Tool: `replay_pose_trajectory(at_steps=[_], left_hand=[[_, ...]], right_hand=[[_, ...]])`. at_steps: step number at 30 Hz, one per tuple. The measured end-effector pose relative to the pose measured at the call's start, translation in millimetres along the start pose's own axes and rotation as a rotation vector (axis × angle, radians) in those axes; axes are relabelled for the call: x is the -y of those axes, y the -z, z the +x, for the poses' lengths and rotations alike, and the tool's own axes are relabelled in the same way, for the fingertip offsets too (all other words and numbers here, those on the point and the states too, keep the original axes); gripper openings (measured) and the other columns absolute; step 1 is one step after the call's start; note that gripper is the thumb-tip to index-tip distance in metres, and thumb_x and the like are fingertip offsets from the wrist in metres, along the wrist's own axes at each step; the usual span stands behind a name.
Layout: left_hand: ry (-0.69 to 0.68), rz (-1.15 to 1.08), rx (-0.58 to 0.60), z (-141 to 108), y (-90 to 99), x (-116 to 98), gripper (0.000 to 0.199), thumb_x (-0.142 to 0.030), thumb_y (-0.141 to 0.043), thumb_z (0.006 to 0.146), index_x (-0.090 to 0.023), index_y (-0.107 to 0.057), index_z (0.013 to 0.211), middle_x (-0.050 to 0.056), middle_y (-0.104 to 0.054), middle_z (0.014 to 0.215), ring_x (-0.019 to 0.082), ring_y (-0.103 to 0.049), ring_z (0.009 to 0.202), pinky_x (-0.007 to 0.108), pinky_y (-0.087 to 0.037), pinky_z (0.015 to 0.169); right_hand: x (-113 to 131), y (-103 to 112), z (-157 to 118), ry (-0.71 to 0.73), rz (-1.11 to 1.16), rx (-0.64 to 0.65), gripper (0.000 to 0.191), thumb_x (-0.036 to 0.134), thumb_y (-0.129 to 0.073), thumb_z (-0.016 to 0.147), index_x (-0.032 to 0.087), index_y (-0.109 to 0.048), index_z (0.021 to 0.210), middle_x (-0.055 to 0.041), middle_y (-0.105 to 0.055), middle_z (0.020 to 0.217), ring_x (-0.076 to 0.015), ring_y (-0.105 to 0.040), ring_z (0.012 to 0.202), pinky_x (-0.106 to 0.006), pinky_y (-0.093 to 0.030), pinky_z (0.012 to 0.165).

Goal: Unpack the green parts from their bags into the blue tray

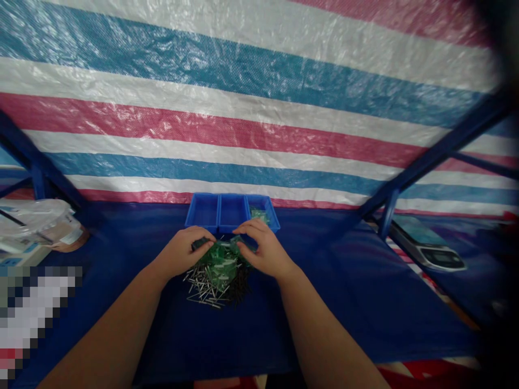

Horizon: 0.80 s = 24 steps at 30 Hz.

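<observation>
My left hand (pixel 180 251) is curled at the left edge of a heap, thumb and fingertips closed around part of the translucent green plastic pieces (pixel 222 270). Opposite it, my right hand (pixel 265 248) has its thumb and forefinger bent about a small green bit at the heap's upper right. Thin silvery metal pins that look like rivets or nails (pixel 205 289) spread out below and left of the green pieces. Darker pins (pixel 240 289) lie to the right. Just behind my hands stands a blue three-compartment tray (pixel 219 213), its right compartment holding pale green pieces (pixel 259 215).
The table has a dark blue cover (pixel 336 292). A digital scale (pixel 440 254) is at the right, beyond a blue metal frame (pixel 389 213). Clear plastic containers (pixel 44 221) stand at the left. Behind the tray hangs a striped plastic sheet (pixel 243 129).
</observation>
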<state>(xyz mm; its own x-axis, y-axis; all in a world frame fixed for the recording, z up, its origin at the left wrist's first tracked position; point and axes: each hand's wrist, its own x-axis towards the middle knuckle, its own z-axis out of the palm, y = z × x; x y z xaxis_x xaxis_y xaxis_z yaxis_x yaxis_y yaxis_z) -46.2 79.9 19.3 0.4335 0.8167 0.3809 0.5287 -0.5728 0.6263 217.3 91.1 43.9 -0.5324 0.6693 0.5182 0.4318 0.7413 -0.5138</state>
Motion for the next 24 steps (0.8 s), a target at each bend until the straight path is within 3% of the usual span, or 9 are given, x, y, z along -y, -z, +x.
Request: replay_pose_trajectory(at_steps=[5,8,11,13,18,24], left_hand=[[0.133,-0.139,-0.203,-1,-7.2,-3,0.018,-0.031,-0.062,0.093,-0.019,-0.072,0.102,0.004,-0.075,0.092,0.017,-0.070,0.080,0.029,-0.054,0.072],[0.174,-0.293,-0.238,-1,-11.6,-6,0.023,-0.031,-0.064,0.091,-0.018,-0.066,0.110,0.004,-0.075,0.089,0.015,-0.070,0.074,0.027,-0.055,0.067],[0.188,-0.371,-0.230,-1,-12.7,-5,0.027,-0.029,-0.063,0.092,-0.017,-0.061,0.115,0.004,-0.075,0.088,0.015,-0.070,0.069,0.027,-0.056,0.064],[0.177,-0.346,-0.230,-1,-11.9,-3,0.022,-0.029,-0.063,0.092,-0.017,-0.063,0.110,0.005,-0.075,0.090,0.016,-0.071,0.074,0.029,-0.057,0.069],[0.064,-0.019,-0.200,-2,-7.1,2,0.012,-0.026,-0.063,0.090,-0.019,-0.070,0.097,0.004,-0.072,0.087,0.017,-0.066,0.079,0.031,-0.052,0.075],[0.000,0.049,-0.077,-1,4.1,5,0.018,-0.014,-0.060,0.082,-0.020,-0.068,0.097,0.004,-0.071,0.095,0.019,-0.064,0.090,0.036,-0.051,0.086]], right_hand=[[6,-20,-2,-0.055,0.157,0.011,0.041,0.019,-0.064,0.088,0.023,-0.053,0.127,-0.0057,-0.067,0.104,-0.0205,-0.065,0.097,-0.038,-0.053,0.087],[6,-27,-2,-0.087,0.223,-0.047,0.031,0.016,-0.059,0.091,0.022,-0.051,0.120,-0.0031,-0.065,0.094,-0.0172,-0.064,0.085,-0.033,-0.053,0.078],[1,-23,-1,-0.060,0.186,-0.092,0.012,0.016,-0.056,0.093,0.023,-0.060,0.102,-0.0021,-0.067,0.091,-0.0167,-0.064,0.084,-0.033,-0.052,0.079],[-7,-18,0,-0.087,0.116,-0.201,0.010,0.017,-0.056,0.093,0.023,-0.064,0.096,-0.0025,-0.070,0.091,-0.0178,-0.065,0.085,-0.033,-0.051,0.080],[-37,-1,-3,-0.317,-0.188,-0.511,0.013,0.022,-0.058,0.090,0.021,-0.070,0.095,-0.0054,-0.072,0.089,-0.0226,-0.064,0.084,-0.038,-0.049,0.083],[-54,1,-8,-0.480,-0.394,-0.453,0.022,0.027,-0.058,0.087,0.022,-0.072,0.103,-0.0079,-0.073,0.102,-0.0290,-0.059,0.101,-0.046,-0.042,0.095]])
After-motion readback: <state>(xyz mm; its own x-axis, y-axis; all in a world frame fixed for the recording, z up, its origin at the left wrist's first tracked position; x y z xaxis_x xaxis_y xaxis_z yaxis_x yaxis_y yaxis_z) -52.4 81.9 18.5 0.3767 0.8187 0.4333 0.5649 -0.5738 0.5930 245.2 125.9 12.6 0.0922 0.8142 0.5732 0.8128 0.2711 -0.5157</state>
